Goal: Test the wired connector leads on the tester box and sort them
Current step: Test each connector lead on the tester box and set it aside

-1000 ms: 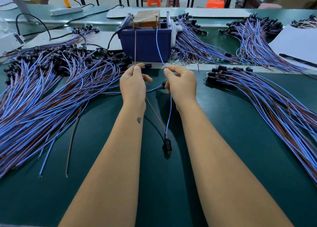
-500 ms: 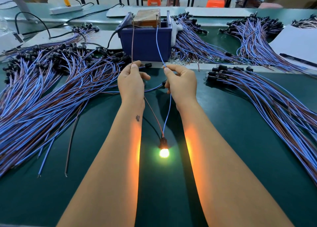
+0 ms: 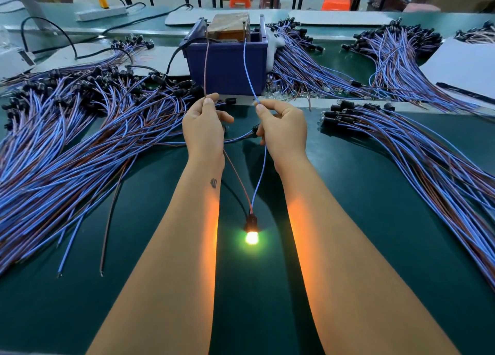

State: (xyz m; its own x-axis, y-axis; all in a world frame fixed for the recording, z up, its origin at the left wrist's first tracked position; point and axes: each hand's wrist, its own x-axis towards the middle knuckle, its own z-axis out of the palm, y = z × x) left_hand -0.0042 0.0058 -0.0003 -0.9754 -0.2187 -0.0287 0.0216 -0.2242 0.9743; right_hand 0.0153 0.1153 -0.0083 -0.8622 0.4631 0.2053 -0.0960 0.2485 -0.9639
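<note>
Brown wire [image 3: 205, 68] pinched in left hand [image 3: 205, 125], blue wire [image 3: 247, 68] in right hand [image 3: 284, 129]; lit lamp [image 3: 251, 236] hangs below.

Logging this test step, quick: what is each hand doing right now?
Left hand: pinches the brown wire.
Right hand: pinches the blue wire.

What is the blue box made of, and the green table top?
The blue box looks like hard plastic: one even colour, a moulded rim, a dull sheen. The green table top seems a rubbery or vinyl mat, smooth and matte, though that is a guess.
</note>
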